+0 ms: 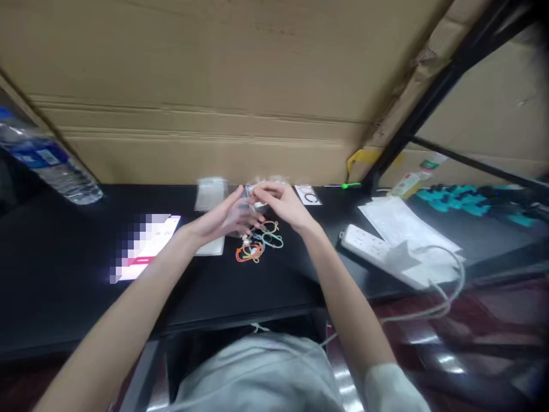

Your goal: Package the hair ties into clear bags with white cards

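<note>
My left hand (227,217) and my right hand (281,203) meet over the middle of the black table (64,274). Both pinch a small clear plastic bag (253,194) between their fingertips; what is inside it is blurred. Just below the hands lies a small heap of coloured string bracelets (257,243), orange, green and blue, with a small bead. A flat clear bag (211,246) lies under my left wrist.
A stack of clear bags (210,191) and a card with a black ring (309,195) lie at the back. A pink-and-white card (148,243) is left, a water bottle (51,163) far left. A white power strip (377,246), papers and teal items are right. A cardboard wall stands behind.
</note>
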Demonstrator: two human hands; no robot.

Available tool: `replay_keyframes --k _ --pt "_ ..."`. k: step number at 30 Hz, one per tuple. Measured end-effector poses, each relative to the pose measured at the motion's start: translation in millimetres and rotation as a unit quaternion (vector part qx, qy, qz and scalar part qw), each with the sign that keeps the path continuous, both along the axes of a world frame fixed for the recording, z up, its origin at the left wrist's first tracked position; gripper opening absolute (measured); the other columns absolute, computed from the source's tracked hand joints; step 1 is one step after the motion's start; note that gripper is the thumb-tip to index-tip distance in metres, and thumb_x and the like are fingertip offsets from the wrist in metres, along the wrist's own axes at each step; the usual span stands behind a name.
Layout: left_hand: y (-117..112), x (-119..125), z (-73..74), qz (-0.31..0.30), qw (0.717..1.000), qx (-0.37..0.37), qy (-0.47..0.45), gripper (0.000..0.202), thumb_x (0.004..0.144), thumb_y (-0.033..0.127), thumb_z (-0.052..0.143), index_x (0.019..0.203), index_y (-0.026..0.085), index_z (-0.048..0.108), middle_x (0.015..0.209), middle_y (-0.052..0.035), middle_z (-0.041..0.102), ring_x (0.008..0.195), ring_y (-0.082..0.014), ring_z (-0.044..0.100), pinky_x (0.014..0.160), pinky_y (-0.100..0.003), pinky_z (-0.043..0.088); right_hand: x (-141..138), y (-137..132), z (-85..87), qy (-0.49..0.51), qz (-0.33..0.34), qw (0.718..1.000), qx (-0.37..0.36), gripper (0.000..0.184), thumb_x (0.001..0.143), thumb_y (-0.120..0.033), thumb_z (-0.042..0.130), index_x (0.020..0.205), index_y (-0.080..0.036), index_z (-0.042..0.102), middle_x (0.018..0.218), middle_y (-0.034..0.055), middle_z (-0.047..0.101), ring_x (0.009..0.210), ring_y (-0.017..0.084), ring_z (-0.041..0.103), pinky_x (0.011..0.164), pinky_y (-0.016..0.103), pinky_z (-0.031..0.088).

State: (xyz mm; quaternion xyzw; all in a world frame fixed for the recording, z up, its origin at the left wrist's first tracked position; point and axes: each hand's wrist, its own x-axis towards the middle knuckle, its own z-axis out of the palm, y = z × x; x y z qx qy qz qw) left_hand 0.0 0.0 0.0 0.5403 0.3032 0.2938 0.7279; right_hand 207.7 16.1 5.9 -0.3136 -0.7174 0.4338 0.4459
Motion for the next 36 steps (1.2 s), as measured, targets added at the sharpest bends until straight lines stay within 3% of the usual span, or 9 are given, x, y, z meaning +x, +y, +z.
replay_keyframes --k 7,16,22,27,32,36 --pt "4.9 -3.1 -6.8 0.002 1.000 -0.003 -0.016 0.071 0.098 0.080 0.042 0.119 0.020 0.072 0.118 -0.0143 0.077 0.105 -0.0280 0.072 0.098 -0.043 0.053 2.2 -0.6 0.3 -0.018 0.010 0.999 -0.028 0.024 0.100 -0.045 0.068 0.105 -0.023 0.076 0.105 0.0050 0.080 0.100 0.020 0.074 0.095 0.036 0.056" --pt "1.0 -1.9 -5.3 0.010 1.000 0.012 0.005 0.067 0.100 0.077 0.043 0.127 0.022 0.072 0.119 -0.0144 0.074 0.106 -0.0289 0.069 0.093 -0.044 0.054 2.5 -4.2 2.0 -0.049 0.070 0.996 -0.034 0.028 0.099 -0.047 0.069 0.105 -0.022 0.077 0.101 0.0046 0.078 0.089 0.017 0.072 0.083 0.032 0.058" --pt "0.2 -0.7 -3.8 0.005 1.000 0.017 0.000 0.067 0.101 0.076 0.042 0.141 0.028 0.067 0.126 -0.0131 0.072 0.103 -0.0275 0.070 0.091 -0.043 0.056 0.7 -6.8 4.2 -0.072 0.095 0.993 -0.020 0.026 0.087 -0.040 0.081 0.103 -0.021 0.074 0.097 0.0036 0.076 0.085 0.017 0.070 0.078 0.031 0.057" --pt "-0.3 2.7 -2.2 0.024 1.000 -0.011 -0.010 0.071 0.099 0.078 0.044 0.137 0.024 0.069 0.117 -0.0130 0.075 0.102 -0.0278 0.073 0.097 -0.046 0.057 -1.7 -7.1 4.3 -0.077 0.059 0.995 0.006 0.022 0.087 -0.040 0.078 0.097 -0.020 0.074 0.094 0.0031 0.074 0.085 0.016 0.068 0.080 0.032 0.055" --pt "1.7 2.7 -2.2 0.077 0.995 -0.057 0.013 0.075 0.096 0.081 0.047 0.119 0.015 0.075 0.105 -0.0177 0.079 0.105 -0.0316 0.075 0.105 -0.048 0.054 -3.5 -8.2 4.0 -0.077 0.019 0.995 0.058 0.017 0.089 -0.035 0.074 0.098 -0.020 0.075 0.097 0.0026 0.074 0.084 0.016 0.065 0.079 0.031 0.052" --pt "1.5 -0.6 -2.3 0.017 0.998 -0.059 0.016 0.082 0.096 0.084 0.039 0.117 0.015 0.078 0.119 -0.0211 0.079 0.119 -0.0343 0.072 0.113 -0.048 0.049 -4.8 -8.9 3.2 -0.086 0.013 0.995 0.052 0.021 0.090 -0.039 0.073 0.098 -0.020 0.072 0.098 0.0028 0.073 0.082 0.016 0.064 0.079 0.032 0.052"
